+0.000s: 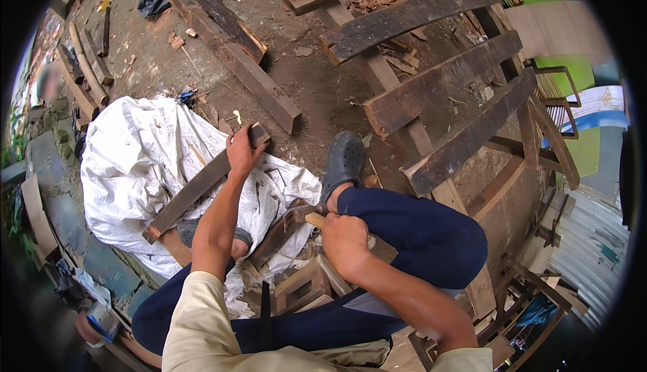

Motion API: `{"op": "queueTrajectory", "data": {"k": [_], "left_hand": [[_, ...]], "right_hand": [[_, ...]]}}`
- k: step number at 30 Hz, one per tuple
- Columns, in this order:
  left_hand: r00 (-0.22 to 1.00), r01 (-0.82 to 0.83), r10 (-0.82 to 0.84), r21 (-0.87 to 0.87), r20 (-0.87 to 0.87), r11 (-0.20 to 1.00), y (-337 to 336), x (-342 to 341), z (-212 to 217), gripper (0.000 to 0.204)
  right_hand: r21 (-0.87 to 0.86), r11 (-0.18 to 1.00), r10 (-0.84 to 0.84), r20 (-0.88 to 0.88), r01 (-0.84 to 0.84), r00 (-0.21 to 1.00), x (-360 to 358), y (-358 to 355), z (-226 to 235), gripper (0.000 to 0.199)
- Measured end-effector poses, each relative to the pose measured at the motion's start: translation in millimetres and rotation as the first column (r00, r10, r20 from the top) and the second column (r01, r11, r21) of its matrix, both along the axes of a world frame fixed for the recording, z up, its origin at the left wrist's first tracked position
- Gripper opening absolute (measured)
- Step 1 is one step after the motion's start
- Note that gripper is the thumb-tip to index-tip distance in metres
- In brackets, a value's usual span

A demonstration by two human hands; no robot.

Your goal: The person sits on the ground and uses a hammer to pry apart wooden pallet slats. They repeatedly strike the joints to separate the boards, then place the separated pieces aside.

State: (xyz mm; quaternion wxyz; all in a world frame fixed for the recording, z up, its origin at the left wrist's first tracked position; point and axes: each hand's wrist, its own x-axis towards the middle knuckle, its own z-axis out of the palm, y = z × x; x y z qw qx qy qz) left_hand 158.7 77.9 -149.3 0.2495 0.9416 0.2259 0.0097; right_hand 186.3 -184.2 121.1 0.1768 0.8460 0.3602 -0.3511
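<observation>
My left hand (241,151) grips the far end of a long dark wooden plank (195,187) that lies slanted across a white plastic sheet (135,163). My right hand (345,240) is closed around the pale wooden handle of a tool (301,215), whose dark head points left toward the plank; I cannot tell exactly what kind of tool it is. I sit low with my knees bent, in dark blue trousers, a dark clog (344,161) on my right foot and the other foot (192,229) on the sheet under the plank.
Several curved dark planks (431,89) lie on a wooden frame at the right. Two long beams (236,55) rest on the dirt ahead. A small wooden stool or crate (303,288) stands between my legs. Wood scraps (87,62) line the left edge.
</observation>
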Motion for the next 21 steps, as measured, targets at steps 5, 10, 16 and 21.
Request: {"op": "queueTrajectory", "data": {"k": [5, 10, 16, 21], "left_hand": [[1.0, -0.002, 0.002, -0.014, -0.026, 1.0, -2.7, 4.7, -1.3, 0.08], [1.0, 0.03, -0.03, 0.019, -0.003, 0.999, 1.0, 5.9, -4.2, 0.077], [0.999, 0.04, -0.041, -0.042, -0.03, 0.998, 5.1, 7.8, -7.6, 0.072], [0.999, 0.024, -0.024, -0.002, 0.03, 1.0, 4.1, 3.7, -15.0, 0.072]], "right_hand": [[-0.019, 1.0, -0.005, -0.05, 0.004, 0.999, 6.2, 2.1, 6.9, 0.018], [0.014, 1.0, -0.016, -0.009, 0.016, 1.0, 6.4, 2.9, 7.0, 0.021], [-0.01, 1.0, -0.023, 0.007, 0.024, 1.0, 7.2, 3.9, 7.9, 0.022], [-0.034, 0.999, -0.023, 0.009, 0.024, 1.0, 6.1, 5.4, 8.8, 0.021]]}}
